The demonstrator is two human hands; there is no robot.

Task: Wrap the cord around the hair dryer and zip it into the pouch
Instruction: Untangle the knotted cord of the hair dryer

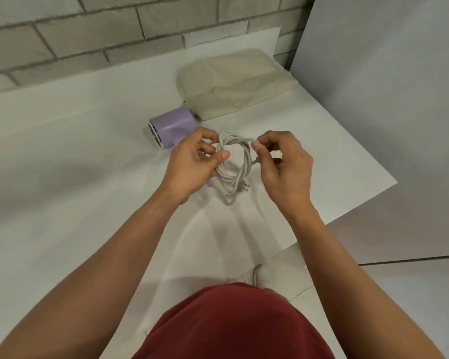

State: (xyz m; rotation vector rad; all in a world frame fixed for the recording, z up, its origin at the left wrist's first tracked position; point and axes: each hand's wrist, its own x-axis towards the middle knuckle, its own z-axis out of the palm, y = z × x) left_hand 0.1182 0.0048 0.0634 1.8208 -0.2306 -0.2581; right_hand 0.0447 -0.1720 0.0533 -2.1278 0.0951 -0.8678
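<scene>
With left hand (192, 163) gripping the coiled cord (228, 177) and right hand (284, 164) pinching one loop, pull each turn snug.

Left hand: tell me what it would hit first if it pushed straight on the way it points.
Probably the beige pouch. The left hand, gripping the cord coil, points away and to the right, passing just right of the purple hair dryer; depth is unclear.

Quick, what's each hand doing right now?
Left hand: grips the dryer handle and coiled cord.
Right hand: pinches the cord.
</scene>
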